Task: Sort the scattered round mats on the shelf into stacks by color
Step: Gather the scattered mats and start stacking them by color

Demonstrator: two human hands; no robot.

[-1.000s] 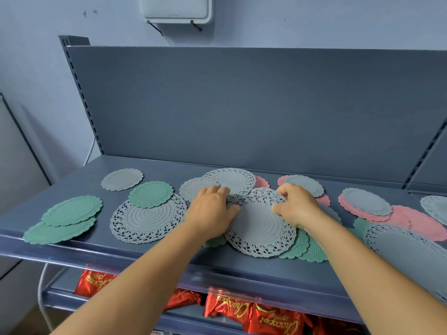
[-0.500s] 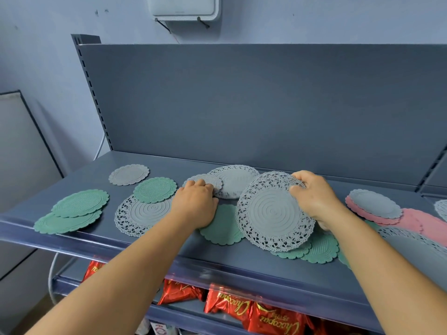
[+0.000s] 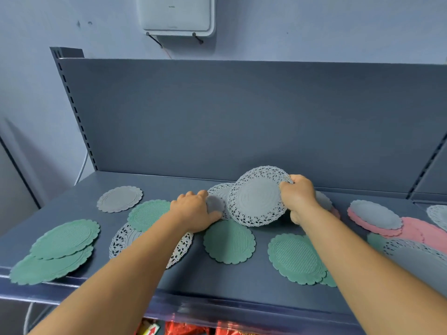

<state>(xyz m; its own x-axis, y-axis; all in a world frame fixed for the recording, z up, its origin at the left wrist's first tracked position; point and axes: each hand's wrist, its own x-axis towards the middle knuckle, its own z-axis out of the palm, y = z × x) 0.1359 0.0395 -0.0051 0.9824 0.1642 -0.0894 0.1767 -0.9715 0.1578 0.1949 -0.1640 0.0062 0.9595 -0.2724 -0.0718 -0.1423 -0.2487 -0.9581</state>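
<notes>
Red packets (image 3: 186,329) peek out under the shelf (image 3: 229,281) front lip. Landmark: the lace mat (image 3: 258,196) lifted at mid-shelf.

Nearest, down-left of the lace mat at the shelf's front-left corner: two green mats (image 3: 58,250) overlapping (the upper one offset back). Directly below the lace mat, a single green mat (image 3: 229,241) flat on the shelf; down-right of it, another green pair (image 3: 296,258) overlapping. Far right of it, pink mats (image 3: 418,232) with a grey mat (image 3: 375,213) on top, plus a big grey lace one (image 3: 416,257) at the frame edge.

Left of the lace mat, a second lace mat (image 3: 123,238) lies flat, mostly under the left forearm, with a green mat (image 3: 147,213) on it. Small grey mat (image 3: 119,199) further left, alone.

Left hand (image 3: 193,211) rests on a small grey mat (image 3: 215,204) just left of the lace mat, fingers loosely curled over its edge, thumb alongside (whether it actually grips, can't tell). Right hand (image 3: 297,197) pinches the lace mat's right rim, mat tilted up off the shelf, lower edge near the surface. Behind it another lace mat (image 3: 221,189) lies flat.

Back panel (image 3: 242,117) behind; white box (image 3: 177,14) on the wall above.
</notes>
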